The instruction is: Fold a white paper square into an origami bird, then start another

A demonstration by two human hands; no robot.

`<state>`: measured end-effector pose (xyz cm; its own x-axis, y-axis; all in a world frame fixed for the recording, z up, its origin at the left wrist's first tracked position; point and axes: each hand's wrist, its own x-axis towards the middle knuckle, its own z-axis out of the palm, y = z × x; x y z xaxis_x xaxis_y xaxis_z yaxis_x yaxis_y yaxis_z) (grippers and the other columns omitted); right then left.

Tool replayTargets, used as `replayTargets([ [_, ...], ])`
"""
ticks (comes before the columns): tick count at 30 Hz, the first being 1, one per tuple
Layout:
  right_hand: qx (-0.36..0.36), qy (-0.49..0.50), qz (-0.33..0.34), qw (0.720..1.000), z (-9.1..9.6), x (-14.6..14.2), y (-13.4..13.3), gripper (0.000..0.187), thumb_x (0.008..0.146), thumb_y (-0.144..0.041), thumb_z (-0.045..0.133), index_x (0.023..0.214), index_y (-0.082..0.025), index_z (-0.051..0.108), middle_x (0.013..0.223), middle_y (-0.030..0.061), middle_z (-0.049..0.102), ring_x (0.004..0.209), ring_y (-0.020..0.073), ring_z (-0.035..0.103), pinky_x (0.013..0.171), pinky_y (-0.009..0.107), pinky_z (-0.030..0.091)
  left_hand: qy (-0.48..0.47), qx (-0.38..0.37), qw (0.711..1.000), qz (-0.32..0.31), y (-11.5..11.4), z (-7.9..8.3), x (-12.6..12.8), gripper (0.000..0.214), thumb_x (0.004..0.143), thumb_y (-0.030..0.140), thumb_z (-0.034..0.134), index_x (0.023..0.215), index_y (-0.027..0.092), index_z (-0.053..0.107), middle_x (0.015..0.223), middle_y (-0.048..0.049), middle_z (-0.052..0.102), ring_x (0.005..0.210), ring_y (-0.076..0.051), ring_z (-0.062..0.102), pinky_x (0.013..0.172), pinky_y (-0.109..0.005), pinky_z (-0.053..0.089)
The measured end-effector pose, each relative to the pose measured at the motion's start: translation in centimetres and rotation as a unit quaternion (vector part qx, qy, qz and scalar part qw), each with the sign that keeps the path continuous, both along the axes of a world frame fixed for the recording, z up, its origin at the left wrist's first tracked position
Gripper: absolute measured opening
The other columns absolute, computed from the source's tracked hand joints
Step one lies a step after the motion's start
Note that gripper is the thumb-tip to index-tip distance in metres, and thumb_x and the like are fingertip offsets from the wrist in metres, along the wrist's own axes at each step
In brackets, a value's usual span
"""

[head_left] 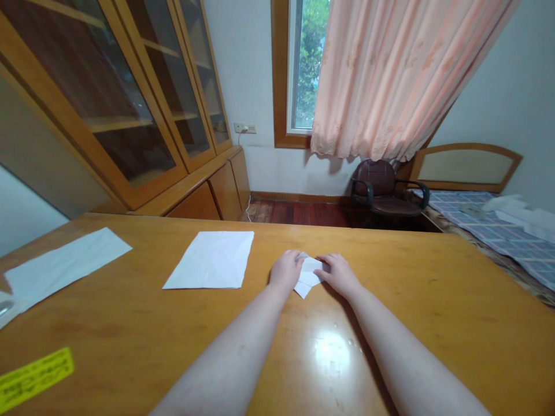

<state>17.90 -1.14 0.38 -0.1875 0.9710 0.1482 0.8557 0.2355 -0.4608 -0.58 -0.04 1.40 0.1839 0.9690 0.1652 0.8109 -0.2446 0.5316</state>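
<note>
Paper, white, folded small, on table between left hand and right hand, both gripping its edges. 1 larger white sheet flat, left of left hand; yellow label, dark writing, near left.

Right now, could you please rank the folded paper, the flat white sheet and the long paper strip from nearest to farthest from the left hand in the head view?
1. Folded paper: touching the left hand, on its right.
2. Flat white sheet: to the hand's left.
3. Long paper strip: farther left.
</note>
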Motion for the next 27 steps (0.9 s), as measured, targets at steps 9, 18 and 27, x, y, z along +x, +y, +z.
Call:
replayTargets([
  [9,0.009,-0.010,-0.018,1.000,-0.4,0.2,0.3,0.024,0.080,-0.037,0.057,0.086,-0.017,0.068,0.083,0.0058,0.066,0.082,0.0195,0.054,0.075,0.028,0.039,-0.090,0.042,0.994,-0.047,-0.4,0.6,0.0,0.019,0.087,0.024,0.048,0.096,0.023,0.065,0.098,-0.0018,0.065,0.092,-0.015,0.059,0.080,-0.025,0.045],
  [18,0.060,0.031,-0.013,0.998,-0.9,0.6,0.6,0.018,0.079,-0.032,0.059,0.069,-0.019,0.066,0.069,0.0028,0.062,0.070,0.0168,0.053,0.065,0.026,0.037,-0.137,0.066,0.986,-0.063,-0.3,0.3,0.2,0.018,0.085,0.031,0.053,0.094,0.020,0.065,0.095,-0.0037,0.065,0.089,-0.017,0.060,0.081,-0.029,0.047],
  [27,0.152,0.044,-0.060,0.986,-0.9,1.2,0.8,0.018,0.081,-0.028,0.056,0.074,-0.019,0.069,0.071,0.0046,0.065,0.072,0.0183,0.055,0.069,0.029,0.038,-0.117,0.177,0.976,0.057,-0.1,0.1,0.1,0.043,0.077,0.028,0.063,0.118,0.021,0.053,0.124,-0.0103,0.054,0.118,-0.026,0.047,0.101,-0.042,0.035],
])
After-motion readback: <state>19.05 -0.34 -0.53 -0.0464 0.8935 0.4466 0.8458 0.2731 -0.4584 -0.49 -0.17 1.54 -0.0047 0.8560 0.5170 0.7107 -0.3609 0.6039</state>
